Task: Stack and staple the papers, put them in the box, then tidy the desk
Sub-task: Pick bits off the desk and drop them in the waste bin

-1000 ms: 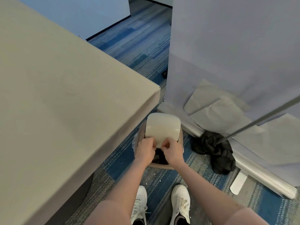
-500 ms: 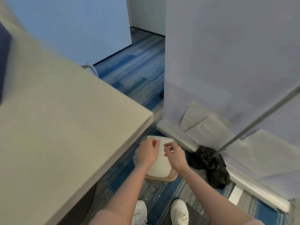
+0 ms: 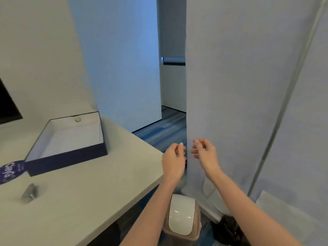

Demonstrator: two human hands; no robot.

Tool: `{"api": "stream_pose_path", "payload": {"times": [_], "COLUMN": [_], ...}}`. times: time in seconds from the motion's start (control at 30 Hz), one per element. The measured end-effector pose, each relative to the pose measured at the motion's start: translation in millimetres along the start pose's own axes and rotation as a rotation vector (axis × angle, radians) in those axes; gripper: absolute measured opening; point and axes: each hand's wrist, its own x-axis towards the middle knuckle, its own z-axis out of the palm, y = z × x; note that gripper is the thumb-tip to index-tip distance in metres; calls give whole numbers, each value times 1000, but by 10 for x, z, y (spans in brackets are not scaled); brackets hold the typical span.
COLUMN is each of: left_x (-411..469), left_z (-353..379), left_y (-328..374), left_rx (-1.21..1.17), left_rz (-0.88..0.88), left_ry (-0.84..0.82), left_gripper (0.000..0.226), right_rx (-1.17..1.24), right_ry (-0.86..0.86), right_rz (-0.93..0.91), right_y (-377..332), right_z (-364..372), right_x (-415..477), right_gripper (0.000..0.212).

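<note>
A dark blue box (image 3: 71, 157) with a white inside stands open on the grey desk (image 3: 99, 192) at the left; white paper seems to lie flat in it. A small blurred metallic stapler (image 3: 30, 192) lies on the desk nearer me. My left hand (image 3: 174, 161) and my right hand (image 3: 204, 153) hang in the air past the desk's right corner, fingers loosely curled, nothing in either. Below them on the floor stands a brown bin (image 3: 182, 217) with a white swing lid, shut.
A purple printed box lid (image 3: 10, 171) pokes out at the box's left. A dark screen (image 3: 7, 103) is at the far left. A grey fabric partition (image 3: 248, 103) with a slanted pole rises on the right; black cloth (image 3: 229, 229) lies at its foot.
My hands have left the bin's lid and risen to desk height. The view has swung up, so the box and desk top now show. The bin lid has swung shut.
</note>
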Motion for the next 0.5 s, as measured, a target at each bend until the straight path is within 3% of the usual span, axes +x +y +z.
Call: {"api": "stream_pose_path", "payload": {"times": [0.23, 0.5], "left_x": [-224, -894], "left_z": [-1790, -3528], "left_y": [430, -1], "left_rx": [99, 250], "left_rz": [16, -123], "left_ry": [376, 660], "left_gripper": [37, 35], "right_rx": [159, 173], "right_ry": [-272, -618], "right_rz": [-127, -115], "right_y": [-1028, -1216], "right_z": [1181, 2682], "right_x": [-709, -1690], "right_gripper": [19, 19]}}
